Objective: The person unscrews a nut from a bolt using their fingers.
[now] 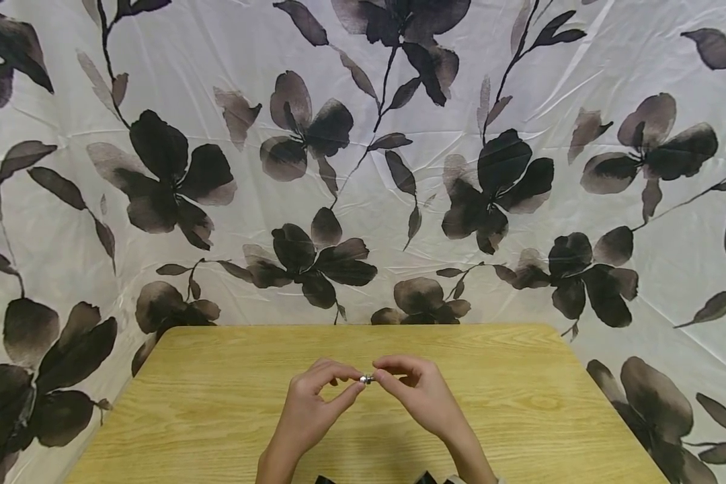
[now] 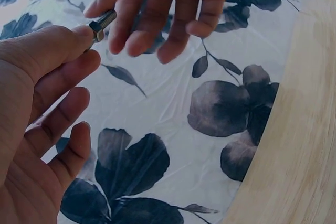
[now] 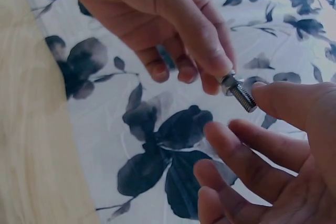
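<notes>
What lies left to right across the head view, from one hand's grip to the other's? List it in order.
Bare left-hand grip → small, silvery, threaded metal bolt → bare right-hand grip.

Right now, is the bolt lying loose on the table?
No, the left hand pinches the bolt by one end, leaving its threads exposed.

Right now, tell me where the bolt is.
The bolt is near the head view's lower centre, pinched in the left hand, beside the right hand.
</notes>
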Demonstrator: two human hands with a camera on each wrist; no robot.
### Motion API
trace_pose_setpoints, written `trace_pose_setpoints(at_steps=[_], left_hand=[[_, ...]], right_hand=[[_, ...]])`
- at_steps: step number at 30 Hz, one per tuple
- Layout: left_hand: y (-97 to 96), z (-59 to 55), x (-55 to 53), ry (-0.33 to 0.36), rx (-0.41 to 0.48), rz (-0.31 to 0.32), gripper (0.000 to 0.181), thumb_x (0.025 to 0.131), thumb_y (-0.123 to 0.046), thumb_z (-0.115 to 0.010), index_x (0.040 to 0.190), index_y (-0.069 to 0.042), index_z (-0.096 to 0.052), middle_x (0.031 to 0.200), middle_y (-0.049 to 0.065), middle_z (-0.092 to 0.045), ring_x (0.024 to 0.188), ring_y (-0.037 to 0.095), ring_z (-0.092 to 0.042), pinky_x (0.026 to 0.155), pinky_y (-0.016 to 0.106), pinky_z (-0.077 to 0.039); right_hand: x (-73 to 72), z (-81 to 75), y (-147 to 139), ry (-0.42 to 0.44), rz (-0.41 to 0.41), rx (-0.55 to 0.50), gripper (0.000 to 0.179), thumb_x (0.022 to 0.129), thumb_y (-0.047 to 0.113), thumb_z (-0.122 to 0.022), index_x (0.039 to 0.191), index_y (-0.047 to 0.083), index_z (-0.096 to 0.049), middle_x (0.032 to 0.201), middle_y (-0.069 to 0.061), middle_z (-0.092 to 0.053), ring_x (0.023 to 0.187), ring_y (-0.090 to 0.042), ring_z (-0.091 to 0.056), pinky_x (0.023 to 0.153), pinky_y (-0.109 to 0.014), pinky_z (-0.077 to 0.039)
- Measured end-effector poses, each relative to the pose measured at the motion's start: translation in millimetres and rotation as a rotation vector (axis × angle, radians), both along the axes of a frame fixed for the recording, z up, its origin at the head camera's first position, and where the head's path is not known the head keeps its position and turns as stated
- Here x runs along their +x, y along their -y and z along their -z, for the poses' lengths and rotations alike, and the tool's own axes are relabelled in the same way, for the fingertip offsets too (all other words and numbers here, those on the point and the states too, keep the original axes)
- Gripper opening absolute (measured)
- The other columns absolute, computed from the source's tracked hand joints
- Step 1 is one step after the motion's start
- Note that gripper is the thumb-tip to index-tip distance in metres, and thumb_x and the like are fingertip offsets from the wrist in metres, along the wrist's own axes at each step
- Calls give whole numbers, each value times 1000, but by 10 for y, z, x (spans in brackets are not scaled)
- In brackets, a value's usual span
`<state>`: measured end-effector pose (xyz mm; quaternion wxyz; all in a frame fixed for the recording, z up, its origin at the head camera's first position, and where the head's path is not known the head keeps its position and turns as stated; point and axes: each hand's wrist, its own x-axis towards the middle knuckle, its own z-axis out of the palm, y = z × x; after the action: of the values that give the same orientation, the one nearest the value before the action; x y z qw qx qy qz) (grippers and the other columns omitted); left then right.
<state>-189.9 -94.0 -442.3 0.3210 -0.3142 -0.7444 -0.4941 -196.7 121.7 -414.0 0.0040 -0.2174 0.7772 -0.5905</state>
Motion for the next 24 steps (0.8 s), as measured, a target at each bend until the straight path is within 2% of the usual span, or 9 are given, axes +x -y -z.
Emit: trace_pose_setpoints(at_steps=[4,8,17,24], left_hand=[[-9,-9,5,-10,8,16,22,84,-3,-84,98,-18,-77,90,-3,-76,84,9,-67,71,18,-51],[-17,-12,10,-6,9,22,21,84,-4,-84,98,-18,-78,92,-3,-76,85,12,-68,71,18,-51],[-14,-12,9,17,3,29,20,85,-5,-83,98,-18,-78,91,-1,-76,85,8,-66,71,19,-51],[-17,-5,7,18,5,25,19,85,-6,-84,99,-18,-77,89,-2,-76,81,6,-64,70,20,-50]], right_hand=[[-3,16,-14,8,-53,10,23,104,26,-64,112,9,-78,105,-11,-77,98,-18,-71,83,-30,-57],[5,11,-18,12,-76,21,23,104,27,-64,111,11,-79,104,-11,-77,94,-15,-72,80,-30,-58],[22,-21,4,19,-75,18,20,100,25,-69,112,11,-78,110,-10,-77,97,-21,-72,81,-28,-59],[34,-19,11,-22,-62,22,16,98,22,-72,110,12,-77,109,-8,-76,94,-13,-71,81,-29,-58]])
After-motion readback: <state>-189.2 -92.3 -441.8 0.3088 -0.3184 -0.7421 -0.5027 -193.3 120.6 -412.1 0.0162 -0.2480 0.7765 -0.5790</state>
